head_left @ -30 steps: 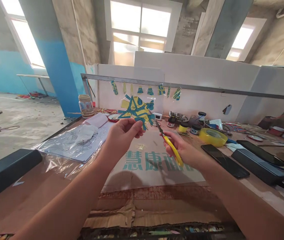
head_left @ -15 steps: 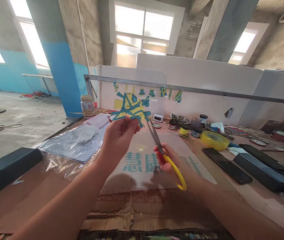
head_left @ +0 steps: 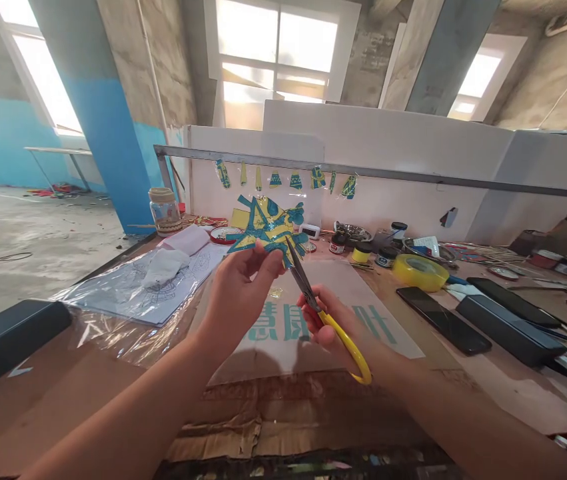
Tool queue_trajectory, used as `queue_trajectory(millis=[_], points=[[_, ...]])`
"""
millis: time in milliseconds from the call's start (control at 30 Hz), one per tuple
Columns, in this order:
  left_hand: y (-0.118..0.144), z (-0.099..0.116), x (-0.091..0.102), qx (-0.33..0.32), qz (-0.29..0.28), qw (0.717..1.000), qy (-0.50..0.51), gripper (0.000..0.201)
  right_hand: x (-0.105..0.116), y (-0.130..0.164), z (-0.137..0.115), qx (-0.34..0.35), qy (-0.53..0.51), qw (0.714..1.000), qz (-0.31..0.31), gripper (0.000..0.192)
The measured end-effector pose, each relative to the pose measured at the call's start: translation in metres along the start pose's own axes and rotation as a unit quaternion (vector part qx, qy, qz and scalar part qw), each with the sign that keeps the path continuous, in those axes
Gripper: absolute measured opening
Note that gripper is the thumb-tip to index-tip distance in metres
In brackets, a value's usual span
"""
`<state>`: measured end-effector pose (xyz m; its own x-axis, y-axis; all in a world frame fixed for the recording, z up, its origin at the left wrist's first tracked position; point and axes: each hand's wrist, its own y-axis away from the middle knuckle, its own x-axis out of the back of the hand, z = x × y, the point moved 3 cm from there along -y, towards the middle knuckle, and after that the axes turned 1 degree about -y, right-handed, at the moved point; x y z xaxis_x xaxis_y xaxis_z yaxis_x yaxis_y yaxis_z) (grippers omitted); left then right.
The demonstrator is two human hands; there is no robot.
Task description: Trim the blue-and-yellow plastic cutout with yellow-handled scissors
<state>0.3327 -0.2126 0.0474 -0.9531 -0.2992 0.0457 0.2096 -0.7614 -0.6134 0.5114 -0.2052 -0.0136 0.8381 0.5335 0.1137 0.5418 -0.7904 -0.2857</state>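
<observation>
My left hand pinches the lower edge of a blue-and-yellow patterned cutout with an irregular, spiky outline, held up above the table. In my right hand is a pair of scissors with yellow and red handles. Their blades point up and left and overlap the cutout's right side; whether they touch it I cannot tell. Beneath both hands lies a pale sheet with large teal characters, partly covered by my right hand. Several small blue-and-yellow pieces hang from a metal bar behind.
At right are a roll of clear yellow tape, a black phone and a dark case. Small paint jars stand at the back. Line drawings under plastic lie at left, near a glass jar and a dark box.
The scissors' blades have moved left from beside the cutout to over its right side. The cutout has turned and tilted slightly in my left hand. The whole view has shifted a little.
</observation>
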Motion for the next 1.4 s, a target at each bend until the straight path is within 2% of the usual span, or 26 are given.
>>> queue_trajectory(millis=[300, 767, 967, 1200, 1400], points=[[0.004, 0.003, 0.001, -0.028, 0.022, 0.997, -0.066, 0.031, -0.004, 0.004, -0.005, -0.01, -0.059, 0.998, 0.006, 0.062], [0.007, 0.006, 0.004, -0.031, 0.03, 0.993, -0.108, 0.034, -0.005, 0.0, -0.008, -0.038, -0.125, 0.991, 0.024, 0.063], [0.005, 0.01, 0.004, -0.025, 0.017, 0.995, -0.098, 0.031, -0.002, -0.001, -0.004, -0.049, -0.075, 0.996, 0.028, 0.07], [0.003, 0.017, 0.006, -0.018, 0.004, 0.996, -0.087, 0.027, 0.002, -0.001, -0.003, -0.027, -0.036, 0.999, 0.009, 0.064], [0.003, 0.013, 0.008, -0.024, 0.003, 0.996, -0.088, 0.027, 0.003, -0.002, -0.006, -0.018, 0.008, 1.0, 0.008, 0.06]])
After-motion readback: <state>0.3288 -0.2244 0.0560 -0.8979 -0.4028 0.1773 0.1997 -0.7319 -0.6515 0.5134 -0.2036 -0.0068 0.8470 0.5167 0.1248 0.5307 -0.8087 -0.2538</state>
